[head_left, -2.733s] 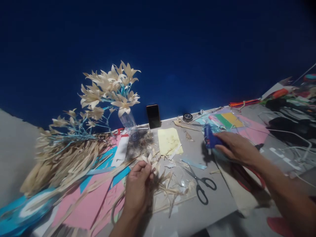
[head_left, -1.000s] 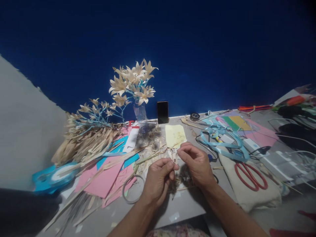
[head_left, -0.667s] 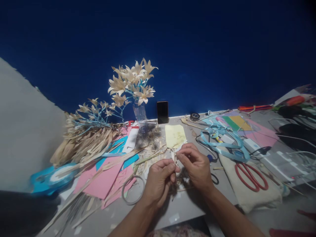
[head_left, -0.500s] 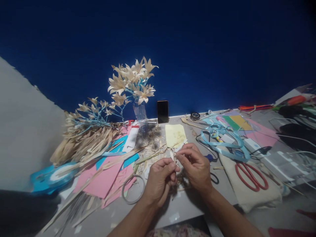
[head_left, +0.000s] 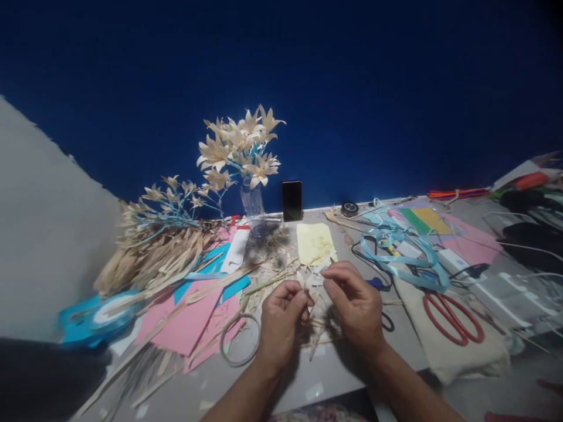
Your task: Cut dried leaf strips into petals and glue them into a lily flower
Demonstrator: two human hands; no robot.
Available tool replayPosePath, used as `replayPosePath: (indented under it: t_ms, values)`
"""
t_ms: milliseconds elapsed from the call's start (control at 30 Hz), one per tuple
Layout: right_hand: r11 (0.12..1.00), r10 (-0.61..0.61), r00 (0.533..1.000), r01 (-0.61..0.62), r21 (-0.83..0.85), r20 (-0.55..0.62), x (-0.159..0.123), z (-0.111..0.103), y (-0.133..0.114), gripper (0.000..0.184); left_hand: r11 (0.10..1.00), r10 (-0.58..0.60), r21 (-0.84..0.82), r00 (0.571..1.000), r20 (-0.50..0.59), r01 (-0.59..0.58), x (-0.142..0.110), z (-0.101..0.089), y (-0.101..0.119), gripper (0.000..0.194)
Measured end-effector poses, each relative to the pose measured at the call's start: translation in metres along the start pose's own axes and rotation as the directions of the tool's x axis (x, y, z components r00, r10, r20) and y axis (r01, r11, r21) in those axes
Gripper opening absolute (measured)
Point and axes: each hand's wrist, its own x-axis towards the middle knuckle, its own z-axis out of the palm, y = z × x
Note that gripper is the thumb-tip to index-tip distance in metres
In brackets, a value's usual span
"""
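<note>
Over the middle of the table, my left hand [head_left: 284, 313] is closed in a pinch on a small pale flower [head_left: 311, 280] that looks made of dried husk. Its petals spread upward between my two hands. Just right of it my right hand [head_left: 355, 302] has thumb and forefinger pressed together, with a pale sliver beside the fingertips; what they hold is too small to make out. Behind the hands lies a yellow sheet of paper [head_left: 315, 243]. Loose husk scraps [head_left: 272, 264] are strewn around and below the hands.
At the back, a clear vase [head_left: 252, 205] holds finished husk flowers beside a propped phone [head_left: 292, 200]. Pink paper [head_left: 187, 322] and a tape roll [head_left: 240, 340] lie left. Right are blue ribbon [head_left: 396, 261], red-handled scissors [head_left: 453, 319] on cloth and a power strip [head_left: 505, 299].
My hands have drawn slightly apart, and the flower's petals show more openly between them. The whole view has shifted a little.
</note>
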Motion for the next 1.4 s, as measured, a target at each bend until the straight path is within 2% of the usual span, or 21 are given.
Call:
replayPosePath:
  t_ms: [133, 300, 400, 500, 600, 767, 867, 1000, 1200, 1400]
  values:
    - [1.000, 0.011, 1.000, -0.011, -0.012, 0.011, -0.005, -0.004, 0.002, 0.009, 0.969, 0.202, 0.161, 0.978, -0.062, -0.189, -0.001, -0.009, -0.004, 0.015]
    - [0.997, -0.048, 0.995, 0.053, -0.059, 0.082, -0.016, -0.003, -0.003, 0.011, 0.930, 0.318, 0.212, 0.946, -0.058, -0.299, -0.004, -0.015, -0.007, 0.008]
    - [0.978, -0.171, 0.981, 0.180, -0.101, 0.088, -0.018, 0.000, -0.009, 0.014, 0.938, 0.304, 0.187, 0.952, -0.039, -0.292, -0.006, -0.016, -0.006, 0.008]
    - [0.942, -0.307, 0.947, 0.317, -0.113, 0.098, -0.017, 0.001, -0.013, 0.023, 0.953, 0.263, 0.160, 0.965, -0.021, -0.257, -0.009, -0.015, -0.005, 0.010]
    - [0.928, -0.354, 0.925, 0.367, -0.073, 0.139, -0.015, 0.000, -0.014, 0.029, 0.969, 0.217, 0.119, 0.976, -0.004, -0.215, -0.011, -0.014, -0.005, 0.012]
    - [0.935, -0.341, 0.929, 0.351, -0.049, 0.144, -0.016, -0.001, -0.013, 0.027, 0.989, 0.147, 0.021, 0.989, 0.017, -0.147, -0.013, -0.015, -0.009, 0.014]
    - [0.945, -0.315, 0.939, 0.323, -0.041, 0.135, -0.016, -0.001, -0.014, 0.024, 0.996, 0.079, -0.053, 0.994, 0.075, -0.075, -0.014, -0.017, -0.012, 0.016]
    - [0.949, -0.308, 0.944, 0.314, -0.037, 0.118, -0.014, 0.001, -0.019, 0.020, 0.995, 0.053, -0.097, 0.987, 0.152, -0.039, -0.016, -0.016, -0.012, 0.018]
    - [0.962, -0.263, 0.958, 0.269, -0.041, 0.110, -0.016, 0.001, -0.021, 0.019, 0.995, 0.048, -0.089, 0.990, 0.134, -0.036, -0.016, -0.017, -0.011, 0.020]
    - [0.985, -0.162, 0.981, 0.167, -0.045, 0.110, -0.022, 0.000, -0.015, 0.014, 0.992, 0.120, -0.034, 0.989, 0.088, -0.118, -0.014, -0.022, -0.004, 0.018]
